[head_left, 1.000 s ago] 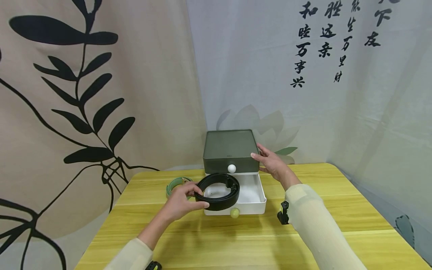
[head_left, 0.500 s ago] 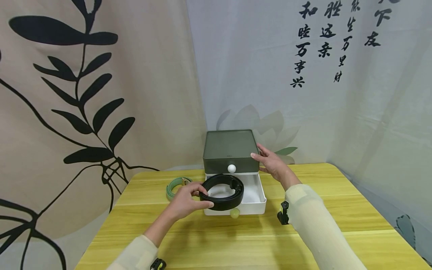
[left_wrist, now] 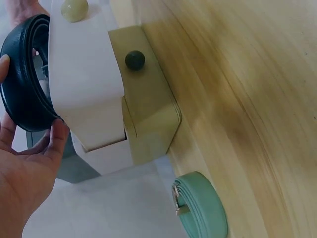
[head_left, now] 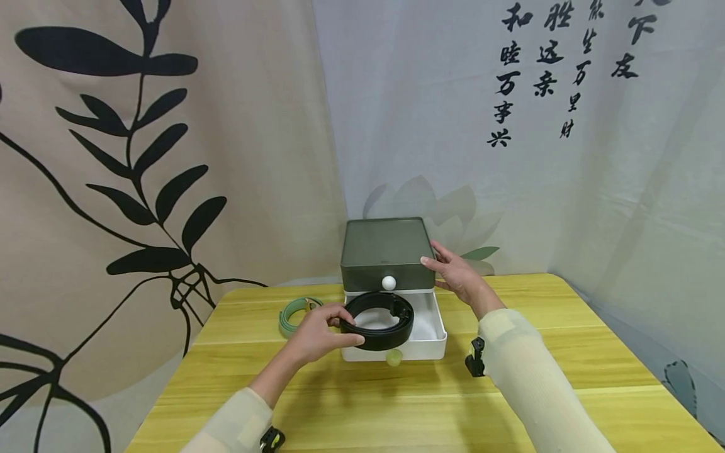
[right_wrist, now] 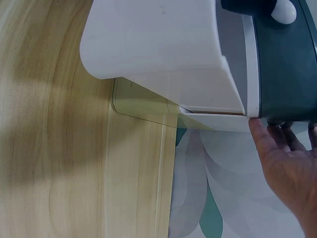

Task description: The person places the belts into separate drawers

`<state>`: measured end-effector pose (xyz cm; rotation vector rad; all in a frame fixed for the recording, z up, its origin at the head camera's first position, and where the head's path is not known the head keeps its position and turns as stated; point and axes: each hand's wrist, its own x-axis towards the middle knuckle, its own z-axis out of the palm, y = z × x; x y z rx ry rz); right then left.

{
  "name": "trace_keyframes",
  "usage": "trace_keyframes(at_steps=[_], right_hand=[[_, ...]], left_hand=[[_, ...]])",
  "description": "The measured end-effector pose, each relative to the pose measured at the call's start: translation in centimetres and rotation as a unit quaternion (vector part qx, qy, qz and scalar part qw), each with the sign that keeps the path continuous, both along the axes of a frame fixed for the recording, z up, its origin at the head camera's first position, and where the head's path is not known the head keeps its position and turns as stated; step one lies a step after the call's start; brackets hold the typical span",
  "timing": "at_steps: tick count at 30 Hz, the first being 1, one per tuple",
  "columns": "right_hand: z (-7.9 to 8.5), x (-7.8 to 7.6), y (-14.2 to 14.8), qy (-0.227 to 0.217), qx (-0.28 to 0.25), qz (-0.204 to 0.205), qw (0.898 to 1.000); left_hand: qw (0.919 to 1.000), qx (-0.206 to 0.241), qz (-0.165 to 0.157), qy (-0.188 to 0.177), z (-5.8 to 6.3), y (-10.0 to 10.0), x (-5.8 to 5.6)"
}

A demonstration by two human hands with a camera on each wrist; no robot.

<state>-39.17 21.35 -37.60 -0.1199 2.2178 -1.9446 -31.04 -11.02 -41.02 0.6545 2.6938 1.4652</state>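
My left hand point(head_left: 320, 335) grips a coiled black belt point(head_left: 381, 341) by its left side, thumb below and fingers above. The belt point(left_wrist: 22, 96) overlaps the pulled-out white drawer point(head_left: 426, 350) in the head view, close over its front edge. My right hand point(head_left: 460, 279) rests against the right side of the dark green drawer box point(head_left: 387, 242), with fingertips on its side in the right wrist view. A pale green knob point(head_left: 394, 358) sits on the white drawer's front, and a white knob point(head_left: 389, 282) on the dark green drawer above.
A coiled green belt point(head_left: 286, 319) with a metal buckle lies on the wooden table point(head_left: 362, 409), left of the drawer box. Below the white drawer, a yellow-green drawer point(left_wrist: 148, 94) with a dark knob point(left_wrist: 134, 60) is pushed in. A printed cloth point(head_left: 272, 157) hangs behind the table.
My left hand has moved slightly right with the black belt, carrying it further over the open white drawer. The right hand and the drawer box have stayed in place.
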Motion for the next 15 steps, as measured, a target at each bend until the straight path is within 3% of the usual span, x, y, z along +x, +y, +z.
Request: trace_keyframes(at_steps=[15], right_hand=[[-0.20, -0.15, -0.03, 0.003, -0.006, -0.003, 1.000]], left_hand=[[0.9996, -0.011, -0.026, 0.004, 0.40, 0.96, -0.70]])
